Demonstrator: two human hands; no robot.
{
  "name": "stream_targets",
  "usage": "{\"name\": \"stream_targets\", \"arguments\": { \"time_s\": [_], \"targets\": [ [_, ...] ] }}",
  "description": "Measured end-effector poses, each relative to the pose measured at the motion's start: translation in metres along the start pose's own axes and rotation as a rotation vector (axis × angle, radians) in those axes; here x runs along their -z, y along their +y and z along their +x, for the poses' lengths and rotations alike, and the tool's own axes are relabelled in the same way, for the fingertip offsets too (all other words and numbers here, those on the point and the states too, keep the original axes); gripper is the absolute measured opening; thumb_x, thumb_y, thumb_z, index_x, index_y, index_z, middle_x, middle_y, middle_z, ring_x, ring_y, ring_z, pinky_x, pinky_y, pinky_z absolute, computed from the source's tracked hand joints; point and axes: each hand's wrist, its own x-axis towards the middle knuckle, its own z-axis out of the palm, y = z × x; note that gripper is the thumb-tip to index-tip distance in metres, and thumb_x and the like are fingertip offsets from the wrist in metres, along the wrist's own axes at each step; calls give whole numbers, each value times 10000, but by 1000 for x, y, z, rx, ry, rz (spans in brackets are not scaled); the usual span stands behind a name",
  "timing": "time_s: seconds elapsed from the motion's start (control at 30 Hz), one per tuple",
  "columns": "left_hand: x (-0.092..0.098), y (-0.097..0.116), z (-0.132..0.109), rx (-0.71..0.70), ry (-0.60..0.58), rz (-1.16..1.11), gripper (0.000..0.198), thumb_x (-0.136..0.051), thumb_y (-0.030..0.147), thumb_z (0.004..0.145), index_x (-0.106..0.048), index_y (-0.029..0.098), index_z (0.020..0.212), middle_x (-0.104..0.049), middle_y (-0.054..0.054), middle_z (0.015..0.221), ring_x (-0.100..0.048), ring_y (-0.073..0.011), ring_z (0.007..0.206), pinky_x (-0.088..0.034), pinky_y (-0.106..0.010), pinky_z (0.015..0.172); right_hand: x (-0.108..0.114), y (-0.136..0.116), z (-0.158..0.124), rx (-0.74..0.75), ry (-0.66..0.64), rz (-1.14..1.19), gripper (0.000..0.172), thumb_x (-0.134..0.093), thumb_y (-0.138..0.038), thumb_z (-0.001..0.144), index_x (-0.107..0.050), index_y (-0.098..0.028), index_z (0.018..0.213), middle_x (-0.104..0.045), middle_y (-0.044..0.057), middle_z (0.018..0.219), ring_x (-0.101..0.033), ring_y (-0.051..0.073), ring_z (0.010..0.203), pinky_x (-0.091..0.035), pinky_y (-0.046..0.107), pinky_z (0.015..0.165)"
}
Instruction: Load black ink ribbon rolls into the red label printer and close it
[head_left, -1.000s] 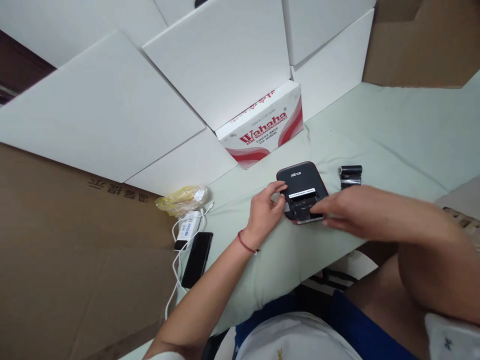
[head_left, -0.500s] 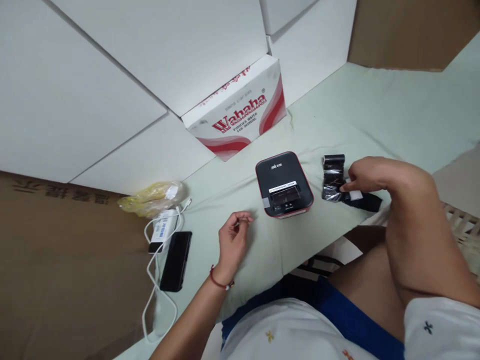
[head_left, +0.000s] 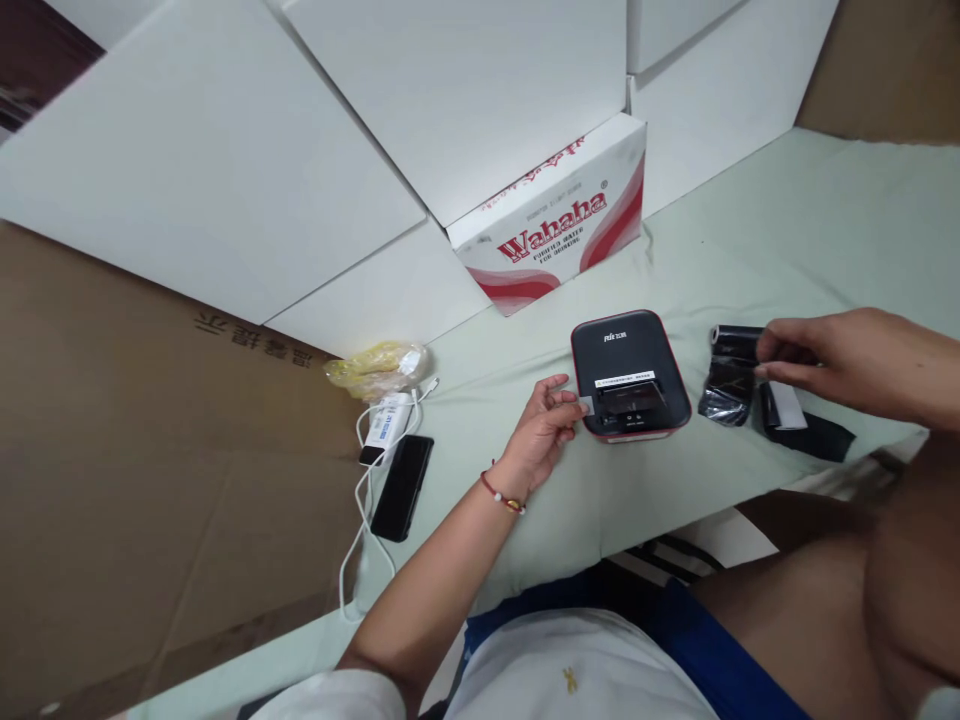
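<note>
A black label printer (head_left: 630,345) with a red rim sits on the pale green cloth. A small clear tab (head_left: 586,406) is at its left front corner. My left hand (head_left: 541,425) reaches there, thumb tip against the tab and fingers loosely spread. Right of the printer, a black roll (head_left: 735,340) lies with its shiny black sheet (head_left: 727,390) stretched toward me. My right hand (head_left: 806,355) hovers at the roll's right end, thumb and index finger apart. Below that hand lies a dark item (head_left: 817,438) with a white paper piece (head_left: 787,405) on it.
A white and red Wahaha carton (head_left: 555,230) stands against white panels behind the printer. To the left are a crumpled yellowish plastic bag (head_left: 375,368), a white boxy item (head_left: 386,425), a white cable (head_left: 367,500) and a black phone (head_left: 403,488). Brown cardboard (head_left: 187,450) borders the left.
My left hand has moved right and up to the printer's corner. My right hand has lifted off the sheet and paper, toward the roll's end. The view has swung left.
</note>
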Motion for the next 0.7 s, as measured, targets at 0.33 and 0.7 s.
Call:
{"name": "stream_targets", "arguments": {
  "time_s": [0.33, 0.7],
  "targets": [
    [4, 10, 12, 101, -30, 58, 919, -862, 88, 477, -523, 267, 1312, -583, 57, 911, -492, -43, 602, -158, -202, 490, -34, -80, -17, 724, 16, 121, 490, -542, -168, 908, -718, -249, 1358, -692, 72, 1445, -660, 297, 1306, -543, 452, 1055],
    [13, -4, -1, -145, 28, 148, 623, -915, 283, 616, -607, 216, 1153, -605, 28, 995, -502, -48, 656, -331, -197, 543, 12, -9, -11, 29, -8, -25, 259, -533, -339, 1006, -769, -237, 970, -747, 26, 803, -572, 146, 644, -407, 327, 685]
  ]
}}
